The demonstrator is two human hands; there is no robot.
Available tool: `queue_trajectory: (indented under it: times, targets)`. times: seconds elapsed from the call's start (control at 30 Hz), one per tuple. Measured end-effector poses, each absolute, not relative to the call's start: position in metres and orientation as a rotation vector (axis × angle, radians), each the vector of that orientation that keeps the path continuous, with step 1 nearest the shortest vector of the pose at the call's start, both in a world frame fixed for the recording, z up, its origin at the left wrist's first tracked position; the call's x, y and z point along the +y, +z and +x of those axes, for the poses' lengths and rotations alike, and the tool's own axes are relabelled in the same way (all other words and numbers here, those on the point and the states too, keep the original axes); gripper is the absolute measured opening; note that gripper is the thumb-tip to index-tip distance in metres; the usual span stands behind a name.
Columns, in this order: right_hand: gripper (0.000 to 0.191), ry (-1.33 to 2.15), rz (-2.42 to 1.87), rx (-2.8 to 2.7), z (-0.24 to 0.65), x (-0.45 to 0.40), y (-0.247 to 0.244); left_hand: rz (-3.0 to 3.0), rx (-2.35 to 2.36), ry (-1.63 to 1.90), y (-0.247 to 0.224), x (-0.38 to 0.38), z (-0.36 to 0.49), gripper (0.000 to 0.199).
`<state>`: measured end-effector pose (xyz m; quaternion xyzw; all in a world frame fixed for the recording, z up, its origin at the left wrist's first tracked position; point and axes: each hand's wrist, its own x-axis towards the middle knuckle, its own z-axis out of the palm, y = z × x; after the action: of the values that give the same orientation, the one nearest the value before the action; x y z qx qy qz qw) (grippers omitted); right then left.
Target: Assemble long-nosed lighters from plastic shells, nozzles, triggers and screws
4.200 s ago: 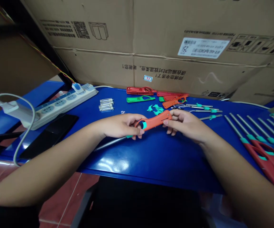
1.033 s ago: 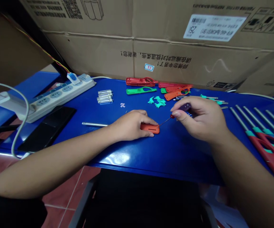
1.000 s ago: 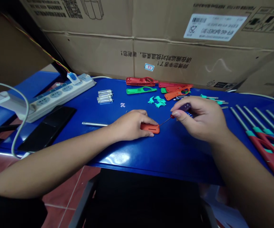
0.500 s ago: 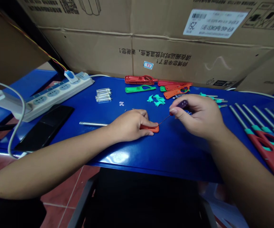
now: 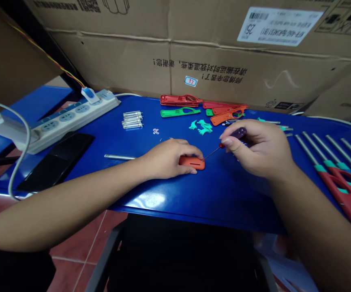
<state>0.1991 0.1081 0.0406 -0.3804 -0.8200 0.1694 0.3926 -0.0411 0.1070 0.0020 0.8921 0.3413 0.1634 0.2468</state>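
Observation:
My left hand (image 5: 175,160) is closed around an orange lighter casing (image 5: 195,163), holding it down on the blue table. A slot shows in the casing's exposed right end; the rest lies hidden under the hand. To the left of my hand a thin metal tube (image 5: 118,157) sticks out. In my right hand (image 5: 254,148) is a small screwdriver (image 5: 239,132) with a dark purple handle and red collar, pinched between thumb and fingers. Its slanted shaft reaches the casing's right end by my left fingertip, where I cannot tell exactly what the tip touches.
Red, green and orange casing halves (image 5: 180,112) lie along the cardboard box (image 5: 108,61). Nearer are teal triggers (image 5: 204,127), clear tubes (image 5: 132,120) and small white pieces (image 5: 156,131). A power strip (image 5: 72,117) and black phone (image 5: 56,162) are left; red long-necked lighters (image 5: 339,186) lie right.
My left index finger has drawn back and curled, uncovering more of the orange casing and its slot. My right hand has shifted slightly right with the screwdriver. The camera view has moved a little.

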Motion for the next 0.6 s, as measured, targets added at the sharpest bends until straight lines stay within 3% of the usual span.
queue_trajectory:
  times: [0.6]
  targets:
    - [0.018, 0.391, -0.924, -2.121, 0.1979, 0.107, 0.0417, 2.432, 0.952, 0.412, 0.0024, 0.1069, -0.0416, 0.045]
